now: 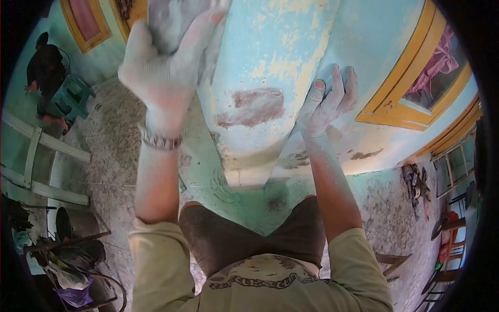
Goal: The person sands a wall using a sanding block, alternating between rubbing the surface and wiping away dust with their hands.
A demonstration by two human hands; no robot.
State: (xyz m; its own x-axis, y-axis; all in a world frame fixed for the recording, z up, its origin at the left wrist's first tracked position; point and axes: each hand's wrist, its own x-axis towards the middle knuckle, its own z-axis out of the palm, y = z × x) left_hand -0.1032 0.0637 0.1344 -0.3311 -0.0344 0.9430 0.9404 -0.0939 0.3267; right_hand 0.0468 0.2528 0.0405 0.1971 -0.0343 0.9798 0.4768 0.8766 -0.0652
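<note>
My left hand [166, 73], coated in pale dust and blurred, is closed on a grey flat sheet [174, 18] that looks like sandpaper. It holds the sheet at the left edge of a light blue pillar [270, 57]. The pillar's paint is worn to pale yellow in patches, with a bare brown patch [254, 107] lower down. On the blue wall [358, 57] to the right of the pillar, my right hand [327, 104] rests with fingers stretched out and holds nothing. Dust covers its fingers too.
A yellow-framed window [400, 112] borders the right wall. At the far left, a person [49, 65] is by a green plastic stool [73, 96]. A white wooden frame [60, 148], a metal pot [78, 223] and clutter stand at left. Dark cloth [416, 184] lies on the right floor.
</note>
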